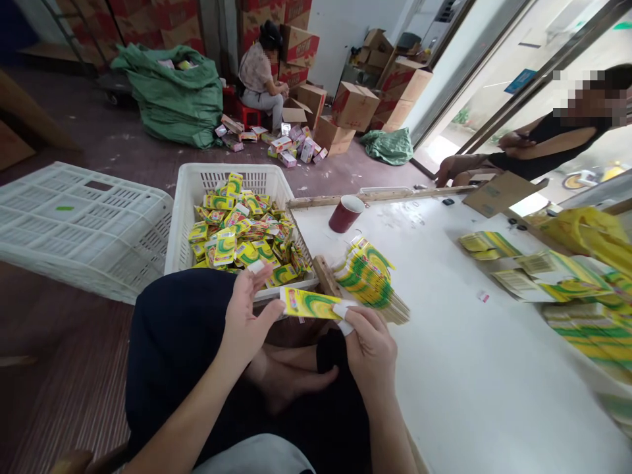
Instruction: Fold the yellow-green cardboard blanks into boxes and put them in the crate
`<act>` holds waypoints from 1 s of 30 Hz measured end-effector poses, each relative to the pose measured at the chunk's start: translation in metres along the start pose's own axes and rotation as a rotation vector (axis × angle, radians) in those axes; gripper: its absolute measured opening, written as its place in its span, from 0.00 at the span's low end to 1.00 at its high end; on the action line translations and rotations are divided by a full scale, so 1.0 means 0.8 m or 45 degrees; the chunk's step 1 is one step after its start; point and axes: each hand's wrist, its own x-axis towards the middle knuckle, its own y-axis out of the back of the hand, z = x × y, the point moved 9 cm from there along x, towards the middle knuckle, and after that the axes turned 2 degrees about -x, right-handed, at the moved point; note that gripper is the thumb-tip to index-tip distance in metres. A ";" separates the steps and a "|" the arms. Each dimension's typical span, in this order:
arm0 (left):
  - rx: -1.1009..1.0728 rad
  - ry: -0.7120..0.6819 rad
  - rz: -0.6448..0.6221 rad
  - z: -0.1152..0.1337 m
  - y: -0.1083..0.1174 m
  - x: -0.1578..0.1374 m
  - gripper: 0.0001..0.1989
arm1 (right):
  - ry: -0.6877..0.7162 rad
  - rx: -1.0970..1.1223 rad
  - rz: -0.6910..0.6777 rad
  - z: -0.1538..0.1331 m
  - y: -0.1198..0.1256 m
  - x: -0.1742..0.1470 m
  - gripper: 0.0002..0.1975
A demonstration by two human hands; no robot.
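Observation:
My right hand (pixel 371 342) pinches one end of a slim yellow-and-green carton (pixel 312 304), flat-looking and held level above my lap. White coverings show on fingertips of both hands. At the carton's other end, my left hand (pixel 251 309) has its thumb by the edge and its fingers spread apart; whether the thumb touches cannot be made out. A fanned stack of similar flat cartons (pixel 365 273) lies on the white table just beyond my right hand. Behind my left hand, a white plastic crate (pixel 178 217) holds many small yellow-and-green packs (pixel 247 230).
A dark red mug (pixel 345 214) stands on the white table (pixel 474 368). More carton stacks (pixel 563 276) lie at right. An overturned white crate (pixel 83 224) is at left. Two people sit farther off, one near a green sack (pixel 172 99), cardboard boxes (pixel 354 105) and scattered small boxes.

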 end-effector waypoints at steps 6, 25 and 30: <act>0.660 0.136 -0.717 -0.011 -0.058 -0.015 0.32 | 0.279 0.030 -0.149 -0.043 -0.017 -0.005 0.17; 0.811 0.056 -0.938 -0.022 -0.092 -0.048 0.29 | -0.535 0.938 -0.386 0.009 -0.077 -0.040 0.26; 0.758 0.105 -0.819 -0.029 -0.090 -0.050 0.34 | -0.224 0.547 -0.321 -0.008 -0.060 -0.031 0.22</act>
